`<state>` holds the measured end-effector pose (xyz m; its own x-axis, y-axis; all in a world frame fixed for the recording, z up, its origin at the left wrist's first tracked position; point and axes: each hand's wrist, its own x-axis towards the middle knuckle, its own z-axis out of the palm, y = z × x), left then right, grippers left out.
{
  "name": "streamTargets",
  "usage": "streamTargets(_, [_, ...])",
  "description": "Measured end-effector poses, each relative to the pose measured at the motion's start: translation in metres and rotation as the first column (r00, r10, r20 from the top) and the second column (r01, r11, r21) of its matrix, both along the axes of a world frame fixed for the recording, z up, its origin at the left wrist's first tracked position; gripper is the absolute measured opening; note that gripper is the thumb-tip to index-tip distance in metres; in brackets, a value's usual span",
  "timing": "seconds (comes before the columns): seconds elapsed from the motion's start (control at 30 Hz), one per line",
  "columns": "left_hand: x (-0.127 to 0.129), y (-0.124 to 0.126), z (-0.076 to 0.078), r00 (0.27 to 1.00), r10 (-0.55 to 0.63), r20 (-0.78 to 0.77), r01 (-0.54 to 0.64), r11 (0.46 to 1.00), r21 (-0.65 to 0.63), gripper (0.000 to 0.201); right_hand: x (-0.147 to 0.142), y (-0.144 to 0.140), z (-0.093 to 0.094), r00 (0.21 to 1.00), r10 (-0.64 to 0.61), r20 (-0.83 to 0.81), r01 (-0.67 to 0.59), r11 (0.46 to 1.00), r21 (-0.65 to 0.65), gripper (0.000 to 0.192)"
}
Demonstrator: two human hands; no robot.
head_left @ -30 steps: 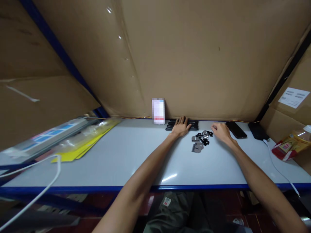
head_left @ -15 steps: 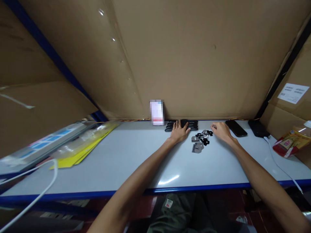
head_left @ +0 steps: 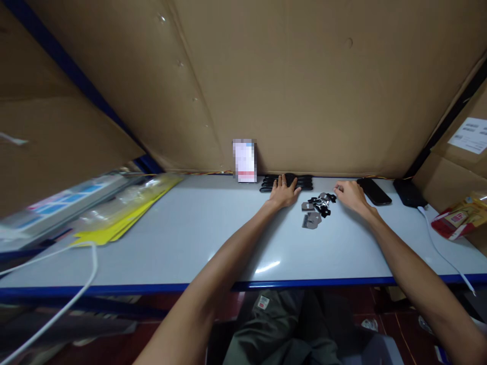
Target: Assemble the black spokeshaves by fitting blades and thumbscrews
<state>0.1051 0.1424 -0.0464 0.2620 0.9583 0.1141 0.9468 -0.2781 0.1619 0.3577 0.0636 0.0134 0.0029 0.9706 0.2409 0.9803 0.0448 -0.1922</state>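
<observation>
My left hand point(head_left: 283, 193) lies with fingers spread on a row of black elongated pieces point(head_left: 305, 183), stacked side by side at the back of the table. To the right, my right hand point(head_left: 349, 194) is closed, its fingertips pinched at the edge of a small pile. Whatever sits between those fingers is too small to make out. The pile holds several black shaped parts point(head_left: 324, 211) and shiny metal bits. Flat grey metal plates point(head_left: 311, 220) lie at its near left side.
A lit phone point(head_left: 245, 161) leans against the cardboard wall point(head_left: 304, 91). Right of my hand lie a dark phone point(head_left: 374, 191) and a black device point(head_left: 410, 193) with a white cable. A red-yellow pack point(head_left: 458, 218) stands far right; yellow sheets point(head_left: 125, 218) and a power strip point(head_left: 68, 205) lie left.
The camera view has tilted slightly, so the table appears higher in the picture. Both hands keep nearly the same places relative to the black pieces and the pile.
</observation>
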Motion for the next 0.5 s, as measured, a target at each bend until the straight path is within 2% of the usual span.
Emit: streamTargets(0.5, [-0.0042, 0.0085, -0.0084, 0.997, -0.05, 0.051, 0.048, 0.998, 0.047, 0.064, -0.0029, -0.0039, 0.0017, 1.0, 0.002, -0.007, -0.002, 1.0, -0.006, 0.025])
